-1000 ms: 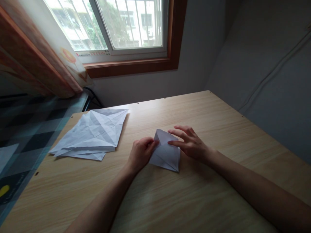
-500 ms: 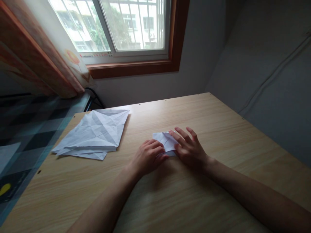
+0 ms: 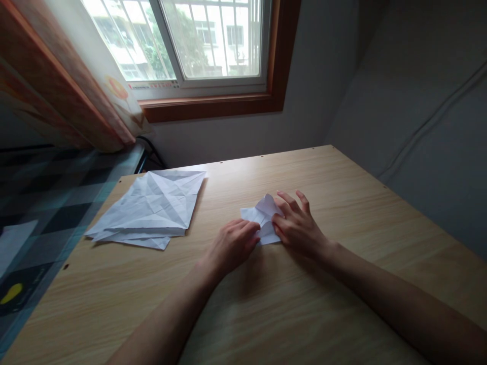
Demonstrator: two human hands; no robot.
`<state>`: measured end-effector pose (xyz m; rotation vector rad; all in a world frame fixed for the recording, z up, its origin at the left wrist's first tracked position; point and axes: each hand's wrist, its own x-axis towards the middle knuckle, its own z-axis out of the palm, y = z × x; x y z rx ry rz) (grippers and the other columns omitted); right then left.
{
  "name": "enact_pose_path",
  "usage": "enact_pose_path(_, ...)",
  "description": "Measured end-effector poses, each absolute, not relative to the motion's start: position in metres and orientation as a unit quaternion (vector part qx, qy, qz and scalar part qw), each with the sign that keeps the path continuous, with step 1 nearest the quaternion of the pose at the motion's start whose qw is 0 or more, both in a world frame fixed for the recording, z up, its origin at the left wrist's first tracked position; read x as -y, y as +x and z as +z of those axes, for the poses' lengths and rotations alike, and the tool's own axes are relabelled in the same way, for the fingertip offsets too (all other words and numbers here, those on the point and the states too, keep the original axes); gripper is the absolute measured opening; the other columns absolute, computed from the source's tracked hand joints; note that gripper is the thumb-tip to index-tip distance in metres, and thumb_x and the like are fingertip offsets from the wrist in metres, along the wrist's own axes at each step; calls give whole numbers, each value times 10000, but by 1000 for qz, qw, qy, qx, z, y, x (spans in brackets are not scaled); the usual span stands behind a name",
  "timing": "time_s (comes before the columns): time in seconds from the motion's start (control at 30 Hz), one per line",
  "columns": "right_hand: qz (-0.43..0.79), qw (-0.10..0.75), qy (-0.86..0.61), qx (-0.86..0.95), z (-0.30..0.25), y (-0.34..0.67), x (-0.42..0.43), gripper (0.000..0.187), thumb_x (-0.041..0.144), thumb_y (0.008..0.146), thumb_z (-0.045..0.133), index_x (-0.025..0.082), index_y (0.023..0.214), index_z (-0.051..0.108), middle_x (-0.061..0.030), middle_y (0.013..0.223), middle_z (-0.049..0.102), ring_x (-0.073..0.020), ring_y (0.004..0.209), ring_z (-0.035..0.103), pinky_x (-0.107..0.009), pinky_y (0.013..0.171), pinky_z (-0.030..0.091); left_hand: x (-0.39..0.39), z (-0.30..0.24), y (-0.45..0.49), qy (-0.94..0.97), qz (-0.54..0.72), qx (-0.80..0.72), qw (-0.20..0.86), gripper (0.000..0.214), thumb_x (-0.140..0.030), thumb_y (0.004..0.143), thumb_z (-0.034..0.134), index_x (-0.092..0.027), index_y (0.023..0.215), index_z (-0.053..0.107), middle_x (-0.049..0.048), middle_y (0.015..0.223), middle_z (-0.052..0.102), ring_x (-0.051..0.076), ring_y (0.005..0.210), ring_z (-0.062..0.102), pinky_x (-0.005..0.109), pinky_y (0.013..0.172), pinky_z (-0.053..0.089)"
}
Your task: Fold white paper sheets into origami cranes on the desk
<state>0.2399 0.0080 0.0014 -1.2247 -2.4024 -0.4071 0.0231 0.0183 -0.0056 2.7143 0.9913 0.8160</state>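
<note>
A small folded piece of white paper (image 3: 268, 234) lies on the wooden table between my hands, with one flap raised and curling up. My left hand (image 3: 236, 242) closes on its left near edge, thumb and fingers together. At the paper's right side, my right hand (image 3: 300, 223) pinches the lifted flap between thumb and index finger, while its other fingers stand apart. The fingertips cover parts of the paper's edges.
Creased white paper sheets (image 3: 152, 203) lie stacked on the table's far left. The wooden tabletop (image 3: 342, 203) ends at a wall below the window (image 3: 213, 45). Left of it is a checked cloth (image 3: 68, 187), with a patterned curtain (image 3: 76, 76) above.
The paper's flap, flat under my right fingers before, now stands up. My right thumb and index finger have closed on it. The view has shifted slightly.
</note>
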Motion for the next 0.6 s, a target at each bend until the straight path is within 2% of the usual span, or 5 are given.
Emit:
enact_pose_path(0.13,-129,228,-458,850,-4,238,-13,157,176,874,559,171,1005,645,-180,1311,544,-332,1328,389,-602,1107,202,-19,-8,23,916,264,-297,52,185,-146,867,554,-236,960,686,27,853,688,154,746,608,282,701,487)
enact_pose_path(0.27,-44,319,-423,847,-9,251,-19,608,266,854,629,186,1401,376,-183,1327,531,-321,1265,465,-551,1053,335,-18,-8,25,922,252,-294,24,206,-118,841,558,-234,915,710,38,866,675,159,762,601,299,722,490)
enact_pose_path(0.4,122,394,-432,802,-17,269,-27,922,345,771,733,240,1499,177,-147,1242,602,-295,1112,590,-447,884,487,-18,-7,25,922,252,-291,25,203,-108,838,550,-220,899,708,48,874,681,167,776,606,306,733,500)
enact_pose_path(0.5,252,430,-450,741,-22,272,-36,961,385,717,773,245,1489,219,-87,1051,674,-238,916,648,-368,762,512,-19,-7,25,923,253,-287,30,197,-109,844,543,-216,896,700,51,914,697,172,804,616,314,753,507)
enact_pose_path(0.6,315,432,-470,703,-21,266,-41,736,364,715,757,199,1363,447,-23,858,669,-171,723,613,-298,669,486,-19,-6,25,926,246,-285,34,187,-108,849,531,-207,893,684,47,997,713,174,838,621,321,784,505)
